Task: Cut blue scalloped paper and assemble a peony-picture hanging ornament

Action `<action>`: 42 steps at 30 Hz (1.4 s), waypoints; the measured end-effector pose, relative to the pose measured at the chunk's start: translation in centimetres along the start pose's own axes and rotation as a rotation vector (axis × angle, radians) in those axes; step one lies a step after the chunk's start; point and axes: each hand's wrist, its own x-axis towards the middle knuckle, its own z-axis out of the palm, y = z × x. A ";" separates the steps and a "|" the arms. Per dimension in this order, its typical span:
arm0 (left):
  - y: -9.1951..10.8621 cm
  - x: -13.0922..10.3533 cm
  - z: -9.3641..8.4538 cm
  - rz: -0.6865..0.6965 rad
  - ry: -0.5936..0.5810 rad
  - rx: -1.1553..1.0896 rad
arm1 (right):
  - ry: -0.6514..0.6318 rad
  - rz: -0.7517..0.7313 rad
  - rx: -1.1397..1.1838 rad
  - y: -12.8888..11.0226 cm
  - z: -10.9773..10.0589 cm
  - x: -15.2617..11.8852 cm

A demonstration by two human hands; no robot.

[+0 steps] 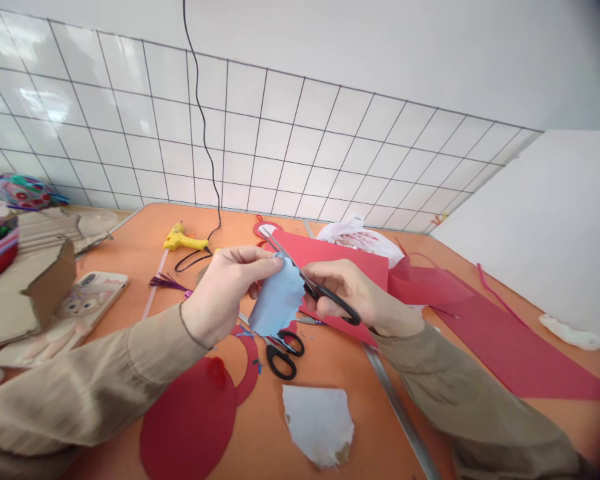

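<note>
Pinched between the thumb and fingers of my left hand (230, 283) is a piece of light blue paper (279, 298) with a jagged right edge. My right hand (353, 290) grips black-handled scissors (337, 303), whose blades point up and left along the paper's upper edge. A second pair of black-handled scissors (281, 363) lies on the table just below the paper. Nearer to me are a torn whitish scrap (319, 423) and a red paper disc (190, 420). Red sheets (335, 257) lie behind my right hand.
On the orange table (265, 440), a yellow glue gun (184, 239) with a black cord stands at the back left. Cardboard (25, 287) and a phone in a decorated case (93, 300) lie at left. A white plastic bag (360, 241) sits near the tiled wall.
</note>
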 end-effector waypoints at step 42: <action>-1.0 0.0 0.1 -0.007 0.066 -0.071 | 0.038 -0.089 0.106 1.3 0.5 0.4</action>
